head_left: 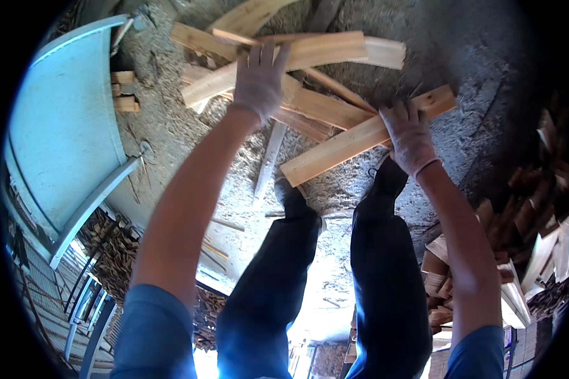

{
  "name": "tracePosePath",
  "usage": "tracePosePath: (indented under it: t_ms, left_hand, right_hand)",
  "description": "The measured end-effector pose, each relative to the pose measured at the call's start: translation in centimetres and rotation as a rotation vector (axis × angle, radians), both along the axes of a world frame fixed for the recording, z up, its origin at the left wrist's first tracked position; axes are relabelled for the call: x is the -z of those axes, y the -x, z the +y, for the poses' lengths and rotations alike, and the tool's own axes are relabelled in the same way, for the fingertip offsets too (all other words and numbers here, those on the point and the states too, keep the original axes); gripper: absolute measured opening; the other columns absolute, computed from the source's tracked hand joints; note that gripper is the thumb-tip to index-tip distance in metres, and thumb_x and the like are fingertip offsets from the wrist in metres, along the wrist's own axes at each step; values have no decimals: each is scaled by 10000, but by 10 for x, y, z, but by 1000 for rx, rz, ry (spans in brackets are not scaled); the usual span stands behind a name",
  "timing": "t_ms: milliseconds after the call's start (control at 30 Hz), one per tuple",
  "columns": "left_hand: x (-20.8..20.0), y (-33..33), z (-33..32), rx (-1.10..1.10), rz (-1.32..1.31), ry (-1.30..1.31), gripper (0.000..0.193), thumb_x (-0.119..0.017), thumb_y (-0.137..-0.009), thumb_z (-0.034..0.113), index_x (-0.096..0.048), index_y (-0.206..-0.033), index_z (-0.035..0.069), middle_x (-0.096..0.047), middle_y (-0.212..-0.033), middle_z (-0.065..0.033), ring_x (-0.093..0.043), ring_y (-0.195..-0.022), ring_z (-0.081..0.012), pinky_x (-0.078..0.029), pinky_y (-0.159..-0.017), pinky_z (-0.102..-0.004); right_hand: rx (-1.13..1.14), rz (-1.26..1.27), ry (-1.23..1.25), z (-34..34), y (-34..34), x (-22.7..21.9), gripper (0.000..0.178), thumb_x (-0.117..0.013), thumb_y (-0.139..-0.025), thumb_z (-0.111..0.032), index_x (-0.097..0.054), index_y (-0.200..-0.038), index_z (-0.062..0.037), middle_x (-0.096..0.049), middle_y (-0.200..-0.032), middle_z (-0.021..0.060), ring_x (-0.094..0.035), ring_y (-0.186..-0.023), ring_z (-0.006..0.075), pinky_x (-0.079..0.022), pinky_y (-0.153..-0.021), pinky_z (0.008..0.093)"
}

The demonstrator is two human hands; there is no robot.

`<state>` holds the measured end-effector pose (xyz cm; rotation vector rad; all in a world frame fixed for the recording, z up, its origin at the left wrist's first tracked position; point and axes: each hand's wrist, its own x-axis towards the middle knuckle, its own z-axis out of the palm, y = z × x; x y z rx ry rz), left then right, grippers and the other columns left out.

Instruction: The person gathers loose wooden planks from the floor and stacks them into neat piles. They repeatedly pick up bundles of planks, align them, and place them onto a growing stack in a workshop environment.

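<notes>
Both my hands wear pale work gloves. My left hand (259, 82) lies over a long pale wooden board (325, 52) on top of a loose pile, its fingers bent across the far edge and the thumb hidden. Nearer my feet, my right hand (409, 134) is wrapped over a second wooden board (338, 150), which slants from lower left to upper right. Beneath and between the two lie more boards, among them a wide plank (332, 108) and a thin strip (340, 90).
A pale blue metal panel (69, 126) with a frame stands at left, short wood blocks (125, 91) beside it. Heaps of cut wood (525, 208) fill the right side. My shoes (392, 177) stand on the dusty, debris-strewn floor (442, 183) close to the boards.
</notes>
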<state>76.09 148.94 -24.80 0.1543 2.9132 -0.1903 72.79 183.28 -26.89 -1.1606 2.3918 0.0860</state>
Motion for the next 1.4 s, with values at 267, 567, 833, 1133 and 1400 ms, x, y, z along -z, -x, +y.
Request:
tracePosePath:
  t_ms: [267,567,833,1133,1400]
  left_hand:
    - [11,3,-16,15,-169,-256,713,-807,-774,113,-495,-1414,77,-634,-1164,-137,-611,-1098,-325,-491,-986,-458]
    - [-61,-85,-37,148,-460,-204,580,-713,-865,140,-535,-1417,112,-595,-1320,-146,-589,-1215,-309,-467,-1051,-441]
    - [-40,-109,21,-384,-181,-715,580,-693,-973,333,-525,-1445,40,-597,-1369,-203,-563,-1295,-385,-434,-1137,-446]
    - [-161,-197,182,-1167,-548,-1146,527,-731,-947,250,-581,-1403,33,-706,-1251,-164,-684,-1155,-242,-520,-1005,-331]
    - [-260,-168,197,-2047,-265,-1762,585,-672,-1005,165,-408,-1513,42,-715,-1058,-113,-697,-934,-184,-580,-830,-329]
  right_hand:
    - [-41,-157,109,20,4,-5,623,-892,-656,-362,-610,-1125,-65,-644,-1042,106,-631,-1033,293,-475,-986,464]
    - [148,-427,621,-59,-79,-58,602,-809,-779,-528,-619,-1123,-72,-650,-917,82,-676,-827,272,-559,-724,399]
    - [477,-466,92,-94,27,40,374,-706,-947,-352,-651,-1195,-77,-702,-1234,165,-661,-1132,416,-560,-911,501]
    - [454,-28,494,-16,-14,-51,173,-617,-1032,-257,-590,-995,-90,-618,-829,155,-647,-699,362,-529,-596,458]
    - [449,-540,488,31,-106,-257,163,-642,-992,-243,-674,-928,-96,-655,-798,116,-673,-711,336,-542,-612,437]
